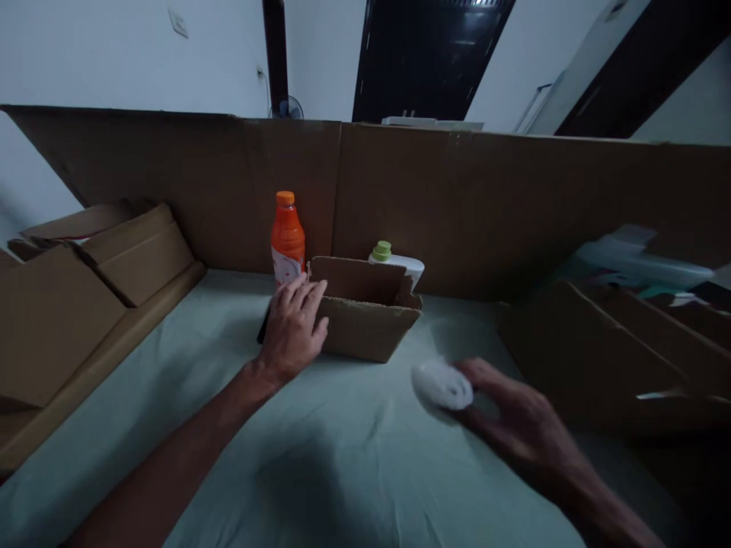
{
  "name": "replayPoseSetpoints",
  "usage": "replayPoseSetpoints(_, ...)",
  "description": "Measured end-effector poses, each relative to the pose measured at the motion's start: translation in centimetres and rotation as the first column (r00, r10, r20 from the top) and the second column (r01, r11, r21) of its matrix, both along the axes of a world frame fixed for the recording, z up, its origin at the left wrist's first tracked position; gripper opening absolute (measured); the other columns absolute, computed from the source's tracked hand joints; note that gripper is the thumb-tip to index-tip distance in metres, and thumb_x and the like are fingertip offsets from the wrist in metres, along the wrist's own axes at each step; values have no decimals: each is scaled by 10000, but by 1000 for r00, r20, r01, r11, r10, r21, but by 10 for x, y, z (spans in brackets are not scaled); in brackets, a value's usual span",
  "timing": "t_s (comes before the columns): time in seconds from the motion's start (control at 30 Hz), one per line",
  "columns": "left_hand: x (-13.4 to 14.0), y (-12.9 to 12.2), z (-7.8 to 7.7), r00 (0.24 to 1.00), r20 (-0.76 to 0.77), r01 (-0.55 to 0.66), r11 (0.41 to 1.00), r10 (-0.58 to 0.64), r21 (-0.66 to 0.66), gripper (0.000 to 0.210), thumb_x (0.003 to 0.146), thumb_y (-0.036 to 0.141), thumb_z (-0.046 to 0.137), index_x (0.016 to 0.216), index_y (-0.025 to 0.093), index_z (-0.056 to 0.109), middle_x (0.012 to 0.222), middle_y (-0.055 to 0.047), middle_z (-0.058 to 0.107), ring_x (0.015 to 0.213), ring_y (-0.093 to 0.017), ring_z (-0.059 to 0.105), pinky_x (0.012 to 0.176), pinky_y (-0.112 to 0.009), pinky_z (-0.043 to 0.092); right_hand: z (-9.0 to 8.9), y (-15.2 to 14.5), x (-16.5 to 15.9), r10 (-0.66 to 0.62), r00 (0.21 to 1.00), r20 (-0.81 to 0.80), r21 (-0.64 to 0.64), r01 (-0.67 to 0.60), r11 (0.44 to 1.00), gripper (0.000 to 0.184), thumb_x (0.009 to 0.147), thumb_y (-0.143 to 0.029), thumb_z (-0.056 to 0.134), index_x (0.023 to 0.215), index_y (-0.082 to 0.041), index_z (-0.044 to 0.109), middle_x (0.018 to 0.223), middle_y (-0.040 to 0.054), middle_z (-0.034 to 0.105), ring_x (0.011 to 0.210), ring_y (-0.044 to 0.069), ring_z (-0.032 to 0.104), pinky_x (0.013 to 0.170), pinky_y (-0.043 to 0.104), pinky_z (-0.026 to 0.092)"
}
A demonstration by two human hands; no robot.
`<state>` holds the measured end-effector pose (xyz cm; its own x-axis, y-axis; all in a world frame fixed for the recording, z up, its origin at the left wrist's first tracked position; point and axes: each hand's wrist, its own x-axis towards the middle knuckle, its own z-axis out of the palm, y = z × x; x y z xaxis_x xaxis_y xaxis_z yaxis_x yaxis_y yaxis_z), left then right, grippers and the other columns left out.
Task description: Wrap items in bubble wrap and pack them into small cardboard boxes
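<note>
A small open cardboard box (365,327) stands on the cloth in the middle. My left hand (294,323) is at its left end, fingers stretched out and seemingly touching the edge. Behind that hand rises an orange bottle (287,240) with an orange cap, its lower part hidden. A dark object (263,326) peeks out beside the hand, mostly covered. Between thumb and fingers, my right hand (514,422) grips a small white rounded object (442,384), blurred by motion, right of and nearer than the box. A white bottle with a green cap (382,251) is partly hidden behind the box.
A tall cardboard wall (457,198) runs along the back. Cardboard boxes (142,259) stand at the left. Another open box (594,342) at the right holds light-coloured plastic items (645,266). Pale green cloth (354,457) covers the surface.
</note>
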<state>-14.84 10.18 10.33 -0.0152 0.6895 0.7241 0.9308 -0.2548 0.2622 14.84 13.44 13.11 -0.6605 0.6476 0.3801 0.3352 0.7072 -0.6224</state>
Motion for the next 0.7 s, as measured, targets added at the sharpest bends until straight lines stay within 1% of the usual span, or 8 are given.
replayPoseSetpoints(0.07, -13, 15, 3, 993, -95, -70, 998, 70, 0, 339, 859, 103, 573, 1188, 142, 648, 1160, -129, 702, 1240, -325, 563, 1112, -561, 393, 27, 22, -8, -106, 994, -32, 198, 110, 974, 189, 928, -417, 623, 876, -260, 716, 887, 56, 733, 775, 207, 686, 678, 309, 548)
replayPoseSetpoints(0.13, -18, 17, -3, 986, -156, -51, 999, 52, 10, 232, 880, 58, 520, 1004, 161, 688, 982, -83, 727, 1095, -288, 622, 1087, -556, 409, 48, 45, -21, -208, 977, -53, 341, 213, 916, 177, 923, -390, 627, 895, -245, 725, 933, 58, 734, 796, 200, 685, 686, 307, 538)
replayPoseSetpoints(0.23, -17, 7, -16, 987, -157, -17, 999, 25, 50, 209, 920, 64, 506, 957, 171, 682, 953, -59, 722, 1053, -265, 623, 1094, -562, 393, 65, 81, -52, -229, 973, -1, 457, 204, 866, 228, 928, -392, 600, 902, -211, 737, 962, 57, 729, 765, 168, 665, 664, 279, 493)
replayPoseSetpoints(0.33, -15, 0, -23, 991, -129, -8, 997, 18, 78, 201, 918, 58, 524, 976, 174, 678, 960, -56, 723, 1074, -271, 615, 1093, -575, 387, 64, 112, -90, -238, 937, 257, 481, 90, 872, 262, 931, -387, 562, 913, -202, 746, 908, 52, 736, 726, 161, 647, 625, 264, 424)
replayPoseSetpoints(0.4, -16, -1, -25, 994, -111, 8, 996, 1, 84, 215, 901, 39, 529, 979, 177, 675, 957, -51, 723, 1073, -270, 618, 1091, -575, 390, 58, 125, -112, -296, 843, 450, 464, 62, 884, 264, 930, -377, 545, 913, -197, 737, 837, 49, 735, 694, 167, 637, 589, 262, 370)
replayPoseSetpoints(0.47, -18, 1, -26, 996, -93, 23, 997, -16, 72, 235, 886, 23, 530, 983, 183, 672, 963, -47, 723, 1069, -266, 622, 1092, -576, 392, 53, 132, -128, -347, 741, 575, 453, 64, 889, 247, 925, -357, 541, 946, -192, 724, 843, 57, 741, 713, 185, 645, 584, 263, 351)
replayPoseSetpoints(0.6, -20, 3, -28, 997, -65, 45, 998, -42, 54, 259, 870, 10, 520, 973, 192, 672, 967, -44, 722, 1051, -258, 630, 1101, -583, 390, 43, 138, -146, -371, 523, 767, 395, 70, 916, 313, 942, -303, 501, 1127, -145, 697, 1058, 141, 748, 917, 269, 695, 679, 295, 444)
replayPoseSetpoints(0.7, -19, 3, -28, 998, -47, 50, 997, -47, 66, 272, 870, 10, 520, 992, 193, 680, 957, -44, 721, 1036, -251, 634, 1106, -581, 389, 33, 146, -157, -323, 390, 862, 322, 72, 944, 341, 943, -294, 499, 1116, -108, 726, 1052, 189, 754, 952, 296, 714, 722, 322, 498)
